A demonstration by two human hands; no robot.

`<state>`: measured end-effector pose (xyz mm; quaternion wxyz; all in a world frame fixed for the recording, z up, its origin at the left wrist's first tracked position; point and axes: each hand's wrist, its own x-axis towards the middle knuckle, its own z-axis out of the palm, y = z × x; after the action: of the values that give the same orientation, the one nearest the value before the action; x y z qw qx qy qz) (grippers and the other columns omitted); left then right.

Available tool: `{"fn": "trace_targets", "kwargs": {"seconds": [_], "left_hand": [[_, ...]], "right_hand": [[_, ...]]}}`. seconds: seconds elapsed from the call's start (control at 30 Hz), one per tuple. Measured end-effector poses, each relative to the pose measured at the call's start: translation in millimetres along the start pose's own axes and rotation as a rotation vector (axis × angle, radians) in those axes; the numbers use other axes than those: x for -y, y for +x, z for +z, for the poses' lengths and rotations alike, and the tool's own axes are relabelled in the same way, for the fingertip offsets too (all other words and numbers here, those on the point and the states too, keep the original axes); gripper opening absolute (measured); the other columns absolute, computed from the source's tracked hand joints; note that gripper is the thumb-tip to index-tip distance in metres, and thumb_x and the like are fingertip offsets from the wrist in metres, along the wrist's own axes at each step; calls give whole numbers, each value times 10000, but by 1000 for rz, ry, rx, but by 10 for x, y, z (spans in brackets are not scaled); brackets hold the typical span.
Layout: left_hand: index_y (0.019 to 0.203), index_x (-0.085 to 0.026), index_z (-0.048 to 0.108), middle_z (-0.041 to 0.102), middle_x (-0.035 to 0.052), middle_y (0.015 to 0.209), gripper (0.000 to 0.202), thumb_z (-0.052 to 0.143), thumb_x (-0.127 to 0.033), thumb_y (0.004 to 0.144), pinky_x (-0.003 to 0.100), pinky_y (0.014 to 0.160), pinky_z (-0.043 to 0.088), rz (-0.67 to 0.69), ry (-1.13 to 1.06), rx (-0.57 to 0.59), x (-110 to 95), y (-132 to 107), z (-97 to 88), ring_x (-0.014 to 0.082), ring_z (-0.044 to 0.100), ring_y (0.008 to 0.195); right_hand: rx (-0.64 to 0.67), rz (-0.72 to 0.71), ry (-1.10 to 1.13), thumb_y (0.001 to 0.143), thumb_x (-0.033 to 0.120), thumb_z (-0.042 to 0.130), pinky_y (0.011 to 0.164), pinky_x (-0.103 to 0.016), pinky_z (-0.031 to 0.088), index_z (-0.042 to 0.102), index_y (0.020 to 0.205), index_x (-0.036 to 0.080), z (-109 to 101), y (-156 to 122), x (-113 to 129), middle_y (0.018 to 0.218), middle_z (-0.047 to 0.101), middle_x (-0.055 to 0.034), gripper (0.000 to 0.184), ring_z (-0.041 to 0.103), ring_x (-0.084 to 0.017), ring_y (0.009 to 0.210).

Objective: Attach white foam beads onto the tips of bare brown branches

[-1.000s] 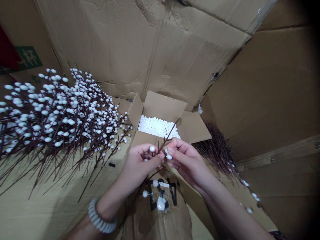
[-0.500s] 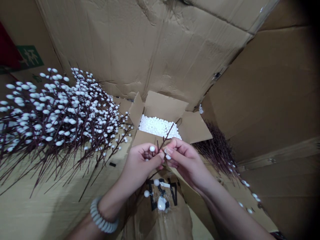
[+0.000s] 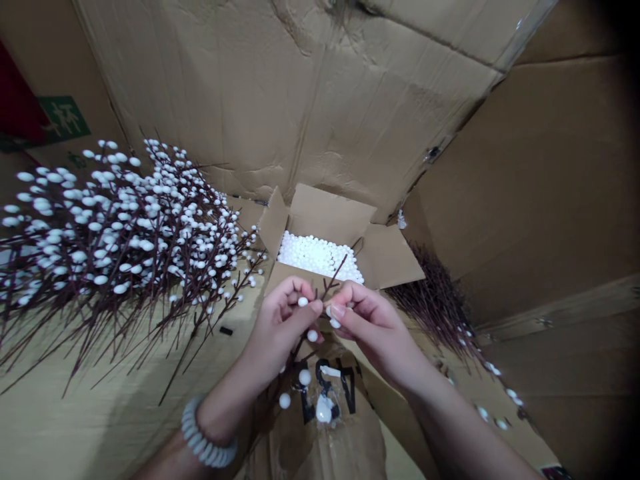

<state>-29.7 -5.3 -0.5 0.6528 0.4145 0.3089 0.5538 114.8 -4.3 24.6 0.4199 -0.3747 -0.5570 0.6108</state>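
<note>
A dark brown artificial berry stem (image 3: 332,277) slants between my hands, its bare forked tip pointing up toward the open box. My left hand (image 3: 286,325) pinches the stem, and white berries show beside its fingers and lower along the stem. My right hand (image 3: 367,325) is closed on a small white foam berry (image 3: 335,323) at the stem's right side; another white bit shows at its fingertips. Just beyond both hands, an open cardboard box (image 3: 333,207) holds many white foam balls (image 3: 315,257).
Finished-looking white-berried stems (image 3: 150,220) are heaped on the left. Bare brown stems (image 3: 425,293) lie to the right. Below my hands, a cardboard piece (image 3: 325,443) carries a white glue-like blob (image 3: 324,408). Tall cardboard walls (image 3: 250,87) enclose the back and right.
The stem has shifted slightly down and left, and one more berry shows below my left fingers. Both hands keep their pinch close together.
</note>
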Motion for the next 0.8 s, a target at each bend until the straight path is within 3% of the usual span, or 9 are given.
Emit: {"fn": "trace_targets", "kwargs": {"seconds": [0.17, 0.37, 0.5, 0.6, 0.73, 0.8], "left_hand": [[919, -165, 607, 592, -38, 701, 232, 678, -302, 745, 184, 477, 446, -11, 2, 28, 7, 31, -20, 66, 555, 488], [736, -154, 587, 584, -36, 644, 175, 722, -261, 703, 188, 514, 496, -51, 11, 17, -5, 44, -18, 73, 554, 531], [702, -155, 587, 576, -40, 607, 189, 751, -236, 654, 206, 532, 519, -82, -2, -11, -21, 41, -13, 81, 554, 537], [789, -148, 651, 591, -34, 601, 207, 764, -213, 627, 214, 533, 519, -118, -3, -69, -44, 33, -3, 91, 564, 545], [803, -136, 709, 684, 32, 694, 213, 772, -232, 624, 223, 556, 512, -148, 25, -106, -52, 26, 0, 106, 595, 588], [763, -138, 713, 684, 29, 668, 198, 779, -251, 614, 216, 541, 498, -149, 32, -109, -33, 28, -7, 100, 584, 562]], "right_hand": [[23, -47, -104, 818, 312, 650, 606, -239, 433, 581, 722, 190, -4, -37, 83, 672, 626, 12, 170, 549, -93, 621], [4, 27, -97, 783, 338, 685, 644, -255, 477, 596, 726, 192, -23, -58, 83, 692, 614, 11, 181, 591, -108, 655], [-91, 64, 13, 760, 331, 708, 496, -189, 398, 641, 784, 192, -88, -60, 72, 633, 542, 39, 156, 470, -64, 524], [-211, 68, 153, 724, 283, 732, 423, -162, 346, 677, 836, 180, -166, -59, 108, 597, 509, 52, 162, 394, -42, 466], [-258, 84, 177, 684, 257, 763, 574, -196, 503, 689, 887, 178, -261, -73, 176, 853, 691, -43, 230, 611, -89, 634], [-260, 95, 134, 702, 300, 756, 648, -234, 534, 669, 945, 190, -292, -86, 182, 964, 709, -75, 280, 666, -133, 749]]}}
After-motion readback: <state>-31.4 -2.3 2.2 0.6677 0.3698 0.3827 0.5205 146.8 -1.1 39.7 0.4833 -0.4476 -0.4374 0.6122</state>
